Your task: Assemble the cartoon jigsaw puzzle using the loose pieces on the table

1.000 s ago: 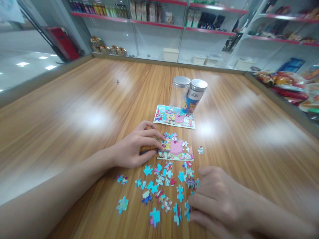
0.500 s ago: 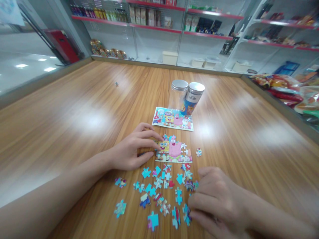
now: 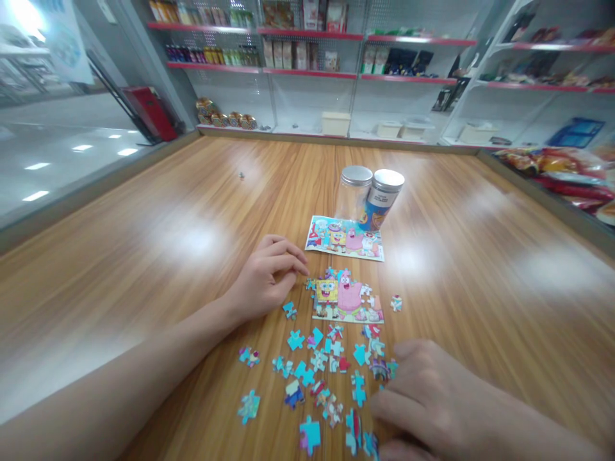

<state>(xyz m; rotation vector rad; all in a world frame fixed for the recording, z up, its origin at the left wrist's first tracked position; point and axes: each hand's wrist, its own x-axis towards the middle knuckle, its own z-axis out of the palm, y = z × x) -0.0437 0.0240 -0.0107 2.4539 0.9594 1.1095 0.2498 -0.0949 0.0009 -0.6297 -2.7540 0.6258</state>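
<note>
The partly joined jigsaw puzzle (image 3: 350, 298), with a yellow square character and a pink star character, lies flat on the table. Just off its upper left edge is my left hand (image 3: 271, 275), open with fingers loosely bent and nothing seen in it. A loose blue puzzle piece (image 3: 289, 310) lies below that hand. My right hand (image 3: 427, 400) rests lower right with curled fingers, beside the loose puzzle pieces (image 3: 358, 387); its fingertips are partly hidden, so what they pinch cannot be made out. Beyond the puzzle lies the printed reference picture (image 3: 344, 238).
A clear jar (image 3: 354, 195) and a labelled canister (image 3: 383, 200), both silver-lidded, stand behind the picture. One piece (image 3: 396, 303) lies alone right of the puzzle. Shelves (image 3: 310, 72) line the far side; snack bags (image 3: 562, 176) sit beyond the table's right edge.
My left hand has drawn back from the puzzle's left side, uncovering its edge and a loose blue piece. My right hand stays curled by the pieces. The view has tilted up slightly.
</note>
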